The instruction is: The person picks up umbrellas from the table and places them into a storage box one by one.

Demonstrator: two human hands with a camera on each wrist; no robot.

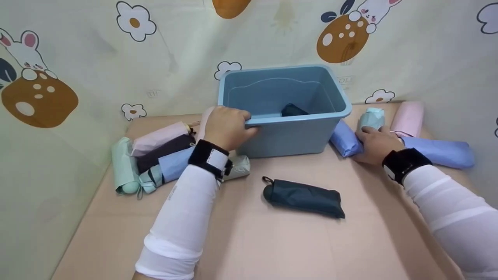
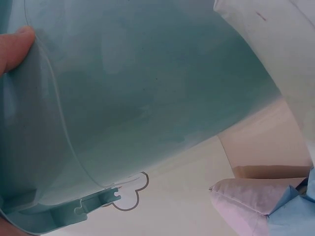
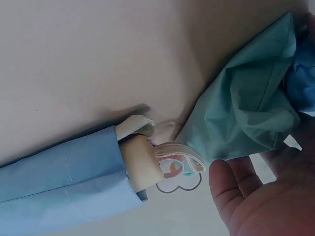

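My left hand (image 1: 229,126) grips the near left corner of a blue plastic bin's (image 1: 288,138) rim, thumb along the front. A dark folded umbrella (image 1: 294,110) lies inside, partly hidden by the front wall. Over on the right, my right hand (image 1: 376,144) reaches in among folded umbrellas. Its fingers, loosely bent, lie at a teal umbrella (image 3: 246,108), and its thumb side is against the end of a blue umbrella (image 1: 346,140) beside the bin. A dark green folded umbrella (image 1: 305,198) with a wrist loop lies in front of the bin.
Several folded umbrellas, including a mint one (image 1: 126,165) and a dark purple one (image 1: 165,151), lie left of the bin. A pink umbrella (image 1: 407,118) and another blue umbrella (image 1: 439,151) lie at the right. Behind the table (image 1: 272,249) hangs a patterned cloth (image 1: 186,77).
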